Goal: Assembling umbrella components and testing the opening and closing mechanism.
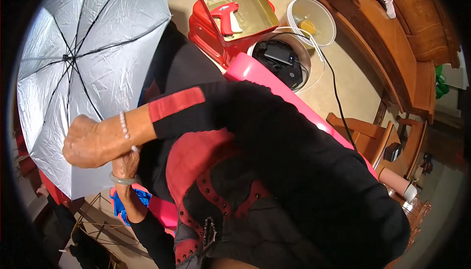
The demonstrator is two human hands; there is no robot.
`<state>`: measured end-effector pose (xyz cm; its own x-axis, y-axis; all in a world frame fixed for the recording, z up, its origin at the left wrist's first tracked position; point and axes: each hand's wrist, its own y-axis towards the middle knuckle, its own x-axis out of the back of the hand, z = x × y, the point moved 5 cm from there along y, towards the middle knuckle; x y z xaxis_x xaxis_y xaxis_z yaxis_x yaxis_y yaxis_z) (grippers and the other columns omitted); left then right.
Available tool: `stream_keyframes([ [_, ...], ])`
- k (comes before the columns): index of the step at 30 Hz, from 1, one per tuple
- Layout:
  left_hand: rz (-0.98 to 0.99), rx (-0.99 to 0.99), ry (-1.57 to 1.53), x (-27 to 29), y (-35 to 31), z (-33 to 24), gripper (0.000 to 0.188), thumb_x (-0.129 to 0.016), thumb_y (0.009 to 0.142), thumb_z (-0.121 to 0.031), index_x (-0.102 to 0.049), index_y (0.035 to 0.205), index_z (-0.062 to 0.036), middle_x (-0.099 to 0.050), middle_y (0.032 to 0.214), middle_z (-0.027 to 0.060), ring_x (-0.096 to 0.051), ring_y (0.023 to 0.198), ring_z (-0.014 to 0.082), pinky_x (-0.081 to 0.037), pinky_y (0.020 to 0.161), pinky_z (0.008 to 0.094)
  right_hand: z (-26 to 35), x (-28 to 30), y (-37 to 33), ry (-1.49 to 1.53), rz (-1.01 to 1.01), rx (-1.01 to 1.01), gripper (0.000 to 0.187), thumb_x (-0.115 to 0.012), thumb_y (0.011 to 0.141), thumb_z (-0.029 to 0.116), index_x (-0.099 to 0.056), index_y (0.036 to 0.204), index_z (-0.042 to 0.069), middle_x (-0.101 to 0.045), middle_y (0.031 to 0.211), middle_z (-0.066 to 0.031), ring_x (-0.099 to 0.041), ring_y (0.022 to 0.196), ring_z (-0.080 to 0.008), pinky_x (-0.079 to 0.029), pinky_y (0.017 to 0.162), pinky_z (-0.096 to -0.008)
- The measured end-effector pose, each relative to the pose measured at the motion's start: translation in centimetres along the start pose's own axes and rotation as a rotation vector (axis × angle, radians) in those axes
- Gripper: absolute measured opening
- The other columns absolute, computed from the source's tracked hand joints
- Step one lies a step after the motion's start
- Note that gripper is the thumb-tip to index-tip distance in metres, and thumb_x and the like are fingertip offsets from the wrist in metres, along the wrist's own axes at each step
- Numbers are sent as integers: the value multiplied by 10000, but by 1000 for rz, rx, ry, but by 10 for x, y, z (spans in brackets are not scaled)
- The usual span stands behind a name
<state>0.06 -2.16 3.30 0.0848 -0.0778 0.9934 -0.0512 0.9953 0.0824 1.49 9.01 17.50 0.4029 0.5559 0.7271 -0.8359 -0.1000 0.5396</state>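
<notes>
An opened umbrella (110, 21) with a silver inner side and dark ribs fills the left of the head view. My right arm reaches across from the right, and my right hand (86, 141) is curled closed in front of the lower canopy. A beaded bracelet circles that wrist. Its fingers face away, so whatever they grip is hidden. Below and behind that wrist is my left hand (126, 165), a pale bangle on its wrist. The right forearm covers its fingers. Both hands are close to the umbrella's lower edge.
A red-rimmed tin (255, 33) holds white sticks and a red glue gun (226, 18) on a red stool (206, 36). Beside it stand a bucket with black devices (279, 60) and a white bucket (326, 21). Wooden furniture (392, 48) lines the right. Another person's dark sleeve (61, 215) shows lower left.
</notes>
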Motion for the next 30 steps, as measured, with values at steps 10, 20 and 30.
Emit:
stream_keyframes([
  [10, 146, 166, 97, -8, 10, 3, 278, -535, 828, -264, -614, 985, -48, -631, 941, 113, -591, 858, 238, -445, 744, 332, 39, -3, -15, -16, -286, 152, 118, -601, 606, 162, -667, 608, 64, -635, 601, -107, -624, 562, -227, -440, 430, -364],
  [20, 162, 538, -520, 42, -5, -33, 193, -556, 802, -215, -640, 872, -56, -656, 810, 87, -617, 712, 178, -466, 601, 305, 66, 20, -16, -34, -15, 209, 183, -564, 703, 127, -688, 794, 27, -660, 768, -150, -649, 740, -277, -493, 544, -404],
  [30, 403, 367, -490, 22, 17, -49, 284, -505, 807, -242, -580, 737, 22, -562, 694, 219, -568, 646, 338, -439, 599, 383, 5, 13, 17, -21, -207, 353, 139, -587, 602, 149, -645, 637, 27, -612, 645, -167, -608, 607, -329, -459, 508, -430],
])
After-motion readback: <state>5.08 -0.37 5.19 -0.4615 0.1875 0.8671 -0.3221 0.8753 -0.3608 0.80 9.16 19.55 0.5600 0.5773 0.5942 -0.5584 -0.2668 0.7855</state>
